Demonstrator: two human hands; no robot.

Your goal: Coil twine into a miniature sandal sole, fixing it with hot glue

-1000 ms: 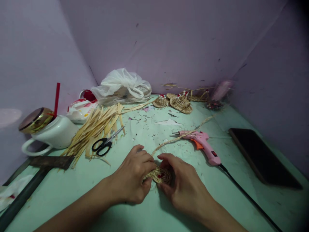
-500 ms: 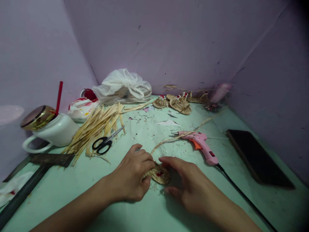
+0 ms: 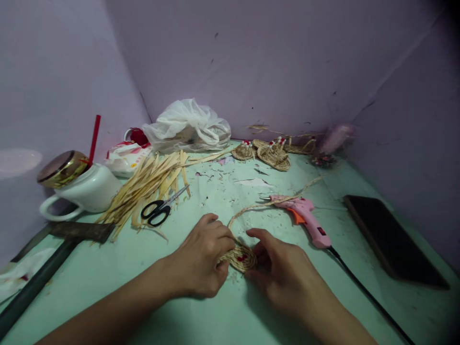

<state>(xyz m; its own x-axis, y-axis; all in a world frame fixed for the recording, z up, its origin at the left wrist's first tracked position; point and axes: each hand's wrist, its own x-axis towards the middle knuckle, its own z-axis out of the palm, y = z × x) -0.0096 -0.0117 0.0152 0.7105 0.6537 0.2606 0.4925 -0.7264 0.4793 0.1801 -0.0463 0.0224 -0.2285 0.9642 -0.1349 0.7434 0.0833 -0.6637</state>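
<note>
Between my hands lies a small coiled sole of braided straw (image 3: 245,258), with a red spot in its rounded end. My left hand (image 3: 206,256) is closed on the sole's left part, the fingers covering it. My right hand (image 3: 282,268) is at the rounded right end, index finger raised and apart from the thumb; the thumb tip is at the sole's lower edge. From the sole a straw braid (image 3: 247,208) runs up and right, crossing a pink glue gun (image 3: 300,213).
Left are black-handled scissors (image 3: 158,211), straw strips (image 3: 143,187), a hammer (image 3: 77,235) and a tipped white mug (image 3: 88,189). At the back sit a plastic bag (image 3: 190,127) and small straw slippers (image 3: 273,155) with beads. A phone (image 3: 391,239) lies right, beyond the glue gun's cord (image 3: 366,292).
My right hand has moved in against the sole's rounded end, its thumb now at the lower edge. My left hand keeps its grip. The whole view has shifted slightly.
</note>
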